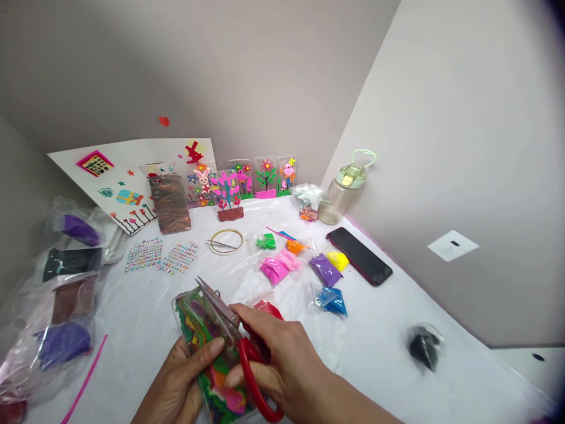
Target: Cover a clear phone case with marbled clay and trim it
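Note:
My left hand (188, 371) grips a clear phone case (229, 391) covered in swirled green, pink, orange and yellow clay, its thumb pressed on the near face. In my right hand (282, 353) is a pair of scissors (249, 377) with red handles. The slightly parted blades lie over the upper part of the case and point to its top edge. Part of the case is hidden behind the scissors and my right hand. A red clay packet (269, 307) shows just beyond my right fingers.
Several bagged clays, including purple (325, 269) and blue (332, 301), lie beyond my hands. A phone (359, 256) and a bottle (342, 191) stand right of them. Decorated cases (227, 194) lean at the back. Gem sheets (144, 255) and bagged clay (64, 347) lie left; black clay (424, 347) right.

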Available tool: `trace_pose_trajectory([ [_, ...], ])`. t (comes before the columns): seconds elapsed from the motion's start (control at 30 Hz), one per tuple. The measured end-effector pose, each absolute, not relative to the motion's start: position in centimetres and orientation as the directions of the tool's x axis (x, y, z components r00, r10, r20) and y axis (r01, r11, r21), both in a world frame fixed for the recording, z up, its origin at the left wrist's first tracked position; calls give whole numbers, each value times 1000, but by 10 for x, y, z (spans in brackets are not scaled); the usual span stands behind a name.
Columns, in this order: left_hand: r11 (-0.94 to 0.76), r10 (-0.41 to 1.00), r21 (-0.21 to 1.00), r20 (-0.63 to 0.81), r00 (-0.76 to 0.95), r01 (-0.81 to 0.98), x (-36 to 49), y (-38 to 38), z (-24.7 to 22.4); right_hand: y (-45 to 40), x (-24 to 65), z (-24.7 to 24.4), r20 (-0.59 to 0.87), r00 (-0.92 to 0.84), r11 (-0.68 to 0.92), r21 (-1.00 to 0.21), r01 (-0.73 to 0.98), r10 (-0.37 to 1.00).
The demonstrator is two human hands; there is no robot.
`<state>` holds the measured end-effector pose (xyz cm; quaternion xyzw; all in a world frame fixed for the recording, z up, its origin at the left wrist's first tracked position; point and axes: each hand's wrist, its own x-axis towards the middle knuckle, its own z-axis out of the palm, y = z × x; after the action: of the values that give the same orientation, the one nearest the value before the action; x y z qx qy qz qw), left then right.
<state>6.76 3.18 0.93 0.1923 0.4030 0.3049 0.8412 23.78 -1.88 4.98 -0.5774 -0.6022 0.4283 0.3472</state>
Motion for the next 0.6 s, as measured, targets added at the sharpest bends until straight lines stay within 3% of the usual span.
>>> trace_pose_trajectory([
  [0.23, 732, 672, 605, -568, 475, -312, 61, 36, 10, -18, 242, 52, -92, -104, -36, -894, 447, 990],
  [0.43, 650, 709, 753, -553, 437, -102, 37, 54, 18, -24, 260, 54, -76, -87, -15, -835, 550, 993],
  [0.6, 637, 713, 770, -573, 404, -31, 21, 65, 13, -29, 271, 62, -87, -92, -27, -857, 514, 992],
])
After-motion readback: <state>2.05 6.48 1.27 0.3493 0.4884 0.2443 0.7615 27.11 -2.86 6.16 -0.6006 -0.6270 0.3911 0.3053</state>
